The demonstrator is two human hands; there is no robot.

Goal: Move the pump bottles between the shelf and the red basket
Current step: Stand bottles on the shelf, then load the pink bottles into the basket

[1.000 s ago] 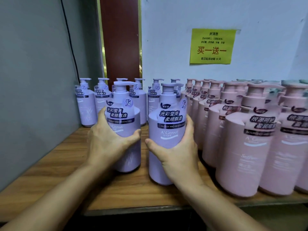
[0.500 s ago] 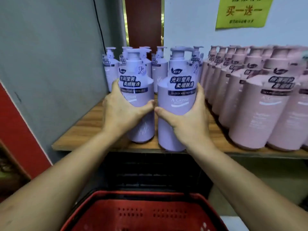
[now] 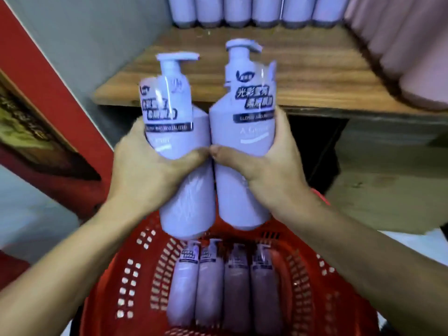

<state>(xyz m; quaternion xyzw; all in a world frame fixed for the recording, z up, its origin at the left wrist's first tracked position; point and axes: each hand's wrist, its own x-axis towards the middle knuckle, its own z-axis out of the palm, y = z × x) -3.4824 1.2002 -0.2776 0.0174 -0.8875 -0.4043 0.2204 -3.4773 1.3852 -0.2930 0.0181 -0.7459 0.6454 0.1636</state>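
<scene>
My left hand [image 3: 155, 170] grips a lilac pump bottle [image 3: 174, 132] around its middle. My right hand [image 3: 266, 170] grips a second lilac pump bottle [image 3: 244, 122] the same way. Both bottles are upright, side by side and touching, held in the air in front of the wooden shelf [image 3: 303, 76] and above the red basket [image 3: 126, 275]. Several lilac pump bottles [image 3: 223, 284] lie flat in a row on the basket's bottom. More lilac bottles [image 3: 242, 10] stand at the back of the shelf.
Pink pump bottles [image 3: 407, 49] crowd the shelf's right side. A grey wall [image 3: 84, 40] bounds the shelf on the left, with a red panel [image 3: 31, 69] beside it. Below the shelf is a dark gap [image 3: 315, 146].
Both hands have lifted the two lilac bottles off the shelf and drawn them back and down over the red basket. The view has tilted downward, showing bottles in the basket.
</scene>
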